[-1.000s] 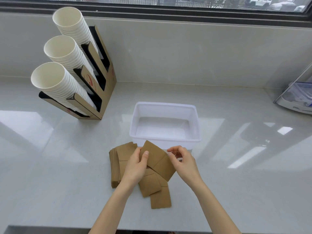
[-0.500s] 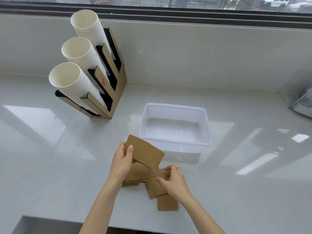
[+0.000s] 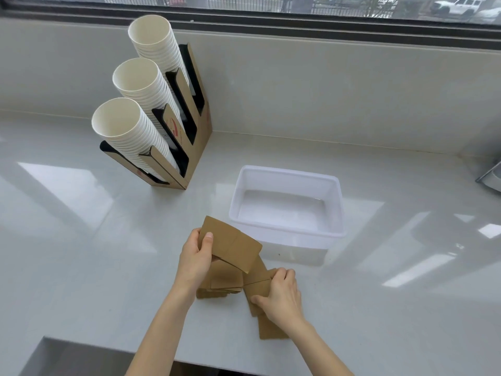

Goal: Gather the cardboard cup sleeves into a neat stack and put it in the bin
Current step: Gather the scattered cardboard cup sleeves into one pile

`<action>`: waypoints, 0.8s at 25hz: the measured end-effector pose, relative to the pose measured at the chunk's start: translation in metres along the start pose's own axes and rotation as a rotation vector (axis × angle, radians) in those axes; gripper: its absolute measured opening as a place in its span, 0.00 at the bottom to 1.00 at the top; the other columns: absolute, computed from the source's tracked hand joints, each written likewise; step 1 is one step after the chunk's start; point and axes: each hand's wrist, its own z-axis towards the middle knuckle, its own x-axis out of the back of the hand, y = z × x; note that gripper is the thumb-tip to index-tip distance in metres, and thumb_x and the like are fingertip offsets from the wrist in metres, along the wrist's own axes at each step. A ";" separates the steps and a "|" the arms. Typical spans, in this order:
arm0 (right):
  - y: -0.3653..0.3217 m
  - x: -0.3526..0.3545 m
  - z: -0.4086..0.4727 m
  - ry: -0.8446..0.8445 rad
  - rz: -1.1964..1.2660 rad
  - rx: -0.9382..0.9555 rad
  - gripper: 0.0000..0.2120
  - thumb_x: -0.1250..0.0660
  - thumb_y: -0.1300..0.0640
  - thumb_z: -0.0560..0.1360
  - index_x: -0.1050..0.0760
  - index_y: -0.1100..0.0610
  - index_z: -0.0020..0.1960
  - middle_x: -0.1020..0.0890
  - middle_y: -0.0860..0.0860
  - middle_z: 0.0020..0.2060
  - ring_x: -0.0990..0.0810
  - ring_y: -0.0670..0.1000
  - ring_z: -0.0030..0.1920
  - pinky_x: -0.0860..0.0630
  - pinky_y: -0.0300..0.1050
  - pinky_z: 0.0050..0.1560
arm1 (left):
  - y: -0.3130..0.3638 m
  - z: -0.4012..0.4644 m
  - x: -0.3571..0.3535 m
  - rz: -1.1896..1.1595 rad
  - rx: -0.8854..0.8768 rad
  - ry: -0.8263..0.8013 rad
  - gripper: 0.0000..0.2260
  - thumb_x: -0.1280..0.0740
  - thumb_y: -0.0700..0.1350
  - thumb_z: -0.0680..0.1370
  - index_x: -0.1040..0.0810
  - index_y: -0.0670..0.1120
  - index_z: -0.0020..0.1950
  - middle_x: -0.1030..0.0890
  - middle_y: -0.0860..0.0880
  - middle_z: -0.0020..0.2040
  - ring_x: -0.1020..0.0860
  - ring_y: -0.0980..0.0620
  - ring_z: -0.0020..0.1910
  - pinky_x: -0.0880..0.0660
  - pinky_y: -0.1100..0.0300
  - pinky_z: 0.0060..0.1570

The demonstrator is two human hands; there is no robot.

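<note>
You are partway through the gathering and nothing has reached the bin (image 3: pixel 287 234) yet: its white floor is bare, and it sits on the bench (image 3: pixel 81 253) at about one o'clock from your hands. Your left hand (image 3: pixel 195 260) has its thumb pressed on the face of a lifted sleeve (image 3: pixel 230 244), fingers closed behind it, so that one is pinched and held tilted above the rest, its far corner reaching toward the bin's near wall. Beneath it lies a small pile of sleeves (image 3: pixel 219 286), roughly squared but with edges fanned at the near side. Your right hand (image 3: pixel 282 297) is curled over two or three loose sleeves (image 3: pixel 257 286) at four o'clock from the pile, fingers bent around their edges; whether it has actually lifted them or is only pressing them to the bench, I cannot tell. One more sleeve (image 3: pixel 271 329) pokes out under your right wrist at six o'clock, lying flat and apart from the pile. So what I judge is left: bring the right-hand strays and that last one onto the pile, lay the lifted sleeve on top, tap the edges flush, then carry the whole stack over the rim into the bin. The cup holder (image 3: pixel 187 126) at eleven o'clock is well apart and not in your way.
</note>
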 end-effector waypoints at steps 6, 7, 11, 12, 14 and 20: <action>0.014 0.012 -0.002 0.083 0.172 0.008 0.20 0.36 0.58 0.73 0.37 0.58 0.63 0.29 0.54 0.61 0.31 0.54 0.62 0.34 0.45 0.58 | 0.001 -0.002 -0.003 -0.006 0.003 -0.012 0.09 0.47 0.44 0.80 0.30 0.45 0.55 0.24 0.47 0.53 0.24 0.48 0.52 0.28 0.62 0.45; 0.017 0.016 -0.002 0.086 0.286 0.015 0.18 0.39 0.62 0.74 0.36 0.57 0.63 0.28 0.54 0.60 0.29 0.53 0.60 0.33 0.43 0.56 | 0.001 -0.002 -0.004 -0.007 0.005 -0.013 0.09 0.47 0.44 0.80 0.30 0.45 0.55 0.24 0.47 0.52 0.24 0.48 0.51 0.28 0.62 0.45; 0.032 0.035 -0.001 0.135 0.598 -0.007 0.12 0.43 0.64 0.76 0.31 0.50 0.55 0.22 0.53 0.54 0.24 0.52 0.52 0.29 0.41 0.45 | 0.001 -0.005 -0.006 -0.012 -0.001 -0.025 0.09 0.47 0.44 0.80 0.30 0.45 0.55 0.24 0.48 0.51 0.25 0.49 0.50 0.28 0.59 0.47; 0.035 0.040 -0.002 0.155 0.637 -0.008 0.12 0.43 0.65 0.76 0.30 0.51 0.54 0.22 0.52 0.53 0.24 0.51 0.50 0.29 0.39 0.43 | 0.001 -0.004 -0.005 -0.009 -0.003 -0.025 0.09 0.47 0.44 0.80 0.30 0.45 0.55 0.24 0.49 0.49 0.24 0.49 0.49 0.28 0.58 0.48; 0.038 0.049 -0.004 0.204 0.713 -0.020 0.12 0.43 0.65 0.76 0.28 0.52 0.54 0.22 0.49 0.50 0.24 0.50 0.49 0.30 0.38 0.43 | 0.001 -0.004 -0.003 -0.009 0.000 -0.018 0.08 0.47 0.44 0.80 0.31 0.47 0.54 0.24 0.52 0.46 0.24 0.52 0.46 0.29 0.57 0.50; 0.034 0.072 -0.005 0.278 0.861 -0.029 0.14 0.44 0.65 0.75 0.28 0.48 0.51 0.24 0.43 0.45 0.26 0.48 0.39 0.29 0.40 0.39 | -0.004 -0.002 -0.002 0.006 0.028 -0.024 0.07 0.47 0.44 0.80 0.31 0.47 0.54 0.25 0.49 0.49 0.25 0.50 0.47 0.27 0.53 0.55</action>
